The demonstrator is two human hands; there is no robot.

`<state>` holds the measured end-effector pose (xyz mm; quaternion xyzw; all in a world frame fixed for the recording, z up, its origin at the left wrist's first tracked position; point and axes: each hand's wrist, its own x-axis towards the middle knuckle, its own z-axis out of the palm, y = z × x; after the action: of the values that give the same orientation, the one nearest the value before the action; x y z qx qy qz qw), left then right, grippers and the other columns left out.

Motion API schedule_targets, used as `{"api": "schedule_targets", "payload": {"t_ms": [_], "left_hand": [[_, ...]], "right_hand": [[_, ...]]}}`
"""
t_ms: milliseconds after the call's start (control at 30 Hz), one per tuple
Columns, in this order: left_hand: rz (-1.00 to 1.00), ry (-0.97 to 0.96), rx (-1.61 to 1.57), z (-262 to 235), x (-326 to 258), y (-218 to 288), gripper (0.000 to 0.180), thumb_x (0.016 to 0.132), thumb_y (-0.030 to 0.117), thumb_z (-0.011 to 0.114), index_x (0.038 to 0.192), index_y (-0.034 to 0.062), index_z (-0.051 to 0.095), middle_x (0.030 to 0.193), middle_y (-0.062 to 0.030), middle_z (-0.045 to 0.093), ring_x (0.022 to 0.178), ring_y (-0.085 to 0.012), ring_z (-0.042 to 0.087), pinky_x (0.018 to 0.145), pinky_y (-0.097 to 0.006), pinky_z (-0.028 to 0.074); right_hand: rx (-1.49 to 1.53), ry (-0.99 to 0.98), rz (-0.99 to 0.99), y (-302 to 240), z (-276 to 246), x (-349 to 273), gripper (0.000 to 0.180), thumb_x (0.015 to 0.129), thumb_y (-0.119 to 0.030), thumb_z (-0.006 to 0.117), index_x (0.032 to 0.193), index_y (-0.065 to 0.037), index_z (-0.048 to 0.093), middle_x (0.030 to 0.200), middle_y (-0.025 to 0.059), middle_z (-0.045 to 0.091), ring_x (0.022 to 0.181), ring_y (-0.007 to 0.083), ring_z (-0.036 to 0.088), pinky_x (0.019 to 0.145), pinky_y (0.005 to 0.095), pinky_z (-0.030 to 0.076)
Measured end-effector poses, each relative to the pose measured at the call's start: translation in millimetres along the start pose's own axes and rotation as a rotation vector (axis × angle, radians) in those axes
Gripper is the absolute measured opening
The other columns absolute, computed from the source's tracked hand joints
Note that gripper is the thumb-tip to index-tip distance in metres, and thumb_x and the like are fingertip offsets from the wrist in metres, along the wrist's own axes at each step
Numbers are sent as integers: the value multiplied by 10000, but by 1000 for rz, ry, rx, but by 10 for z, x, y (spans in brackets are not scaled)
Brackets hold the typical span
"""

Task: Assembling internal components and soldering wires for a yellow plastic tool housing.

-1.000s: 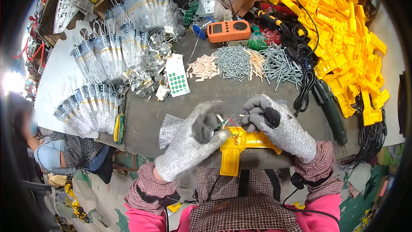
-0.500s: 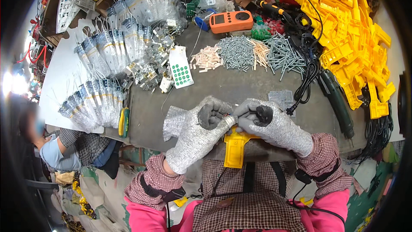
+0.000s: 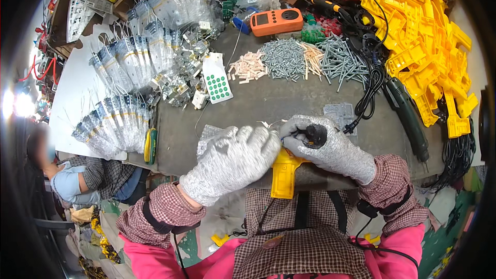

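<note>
Both hands wear grey knit gloves and meet over a yellow plastic housing [image 3: 283,176] at the near edge of the bench. My left hand [image 3: 235,157] lies back upward, its fingers bent down at the housing's upper end; what they hold is hidden. My right hand [image 3: 328,145] is closed, thumb and fingers pinched at the housing's top right. Short white wire ends [image 3: 266,124] stick up between the hands. Beside my left hand lies a clear plastic bag [image 3: 208,135], partly covered. Behind my right hand is a clear plastic part [image 3: 339,114].
Piles of screws [image 3: 283,61] and wooden pegs [image 3: 248,66] lie beyond the hands. An orange meter [image 3: 276,22] stands behind them. A dark electric screwdriver [image 3: 405,119] and heaped yellow housings [image 3: 429,46] are right. Bagged parts [image 3: 116,124] fan out left, near a seated person [image 3: 77,178].
My left hand has turned over, back upward, and its forearm has swung outward to the left. The silvery-white coil between the fingertips is now hidden. My right hand has barely moved.
</note>
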<state>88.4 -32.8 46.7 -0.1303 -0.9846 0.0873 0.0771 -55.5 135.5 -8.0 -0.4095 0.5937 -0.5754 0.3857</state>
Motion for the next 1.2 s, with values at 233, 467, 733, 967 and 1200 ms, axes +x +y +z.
{"api": "schedule_targets", "payload": {"t_ms": [233, 467, 733, 967, 1200], "left_hand": [[-872, -438, -1555, -105, 137, -94, 381, 1029, 393, 519, 907, 44, 608, 661, 4, 552, 538, -74, 505, 491, -217, 392], [-746, -461, -1385, -44, 126, -92, 184, 950, 251, 622, 954, 69, 643, 789, -74, 630, 694, -219, 621, 638, -339, 506], [-875, -539, -1567, 22, 96, -106, 246, 901, 284, 658, 987, 54, 645, 766, -88, 629, 649, -299, 625, 608, -385, 506], [-305, -12, -775, 66, 14, -8, 279, 1022, 298, 542, 967, 37, 625, 813, -49, 640, 689, -102, 601, 602, -280, 483], [-660, -402, -1314, -29, 136, -165, 272, 1017, 294, 543, 938, 47, 621, 735, -19, 608, 687, -87, 595, 611, -294, 482]], "right_hand": [[-284, 65, -289, 94, -19, 21, 125, 899, -56, 637, 1019, -36, 666, 948, 103, 670, 866, 217, 671, 783, 328, 527], [-326, 48, -349, 78, -26, 20, 139, 889, -65, 643, 1023, -35, 663, 952, 112, 670, 884, 247, 675, 794, 346, 529], [-275, 4, -265, 107, -38, 21, 177, 880, -77, 654, 1053, -41, 661, 1011, 125, 693, 950, 291, 697, 823, 369, 552], [-250, 4, -310, 79, -24, 30, 145, 902, -75, 638, 1038, -30, 664, 962, 131, 682, 890, 271, 686, 805, 356, 538], [-308, 19, -293, 95, -56, 40, 168, 891, -68, 645, 1055, -30, 658, 985, 126, 687, 916, 272, 691, 815, 356, 544]]}}
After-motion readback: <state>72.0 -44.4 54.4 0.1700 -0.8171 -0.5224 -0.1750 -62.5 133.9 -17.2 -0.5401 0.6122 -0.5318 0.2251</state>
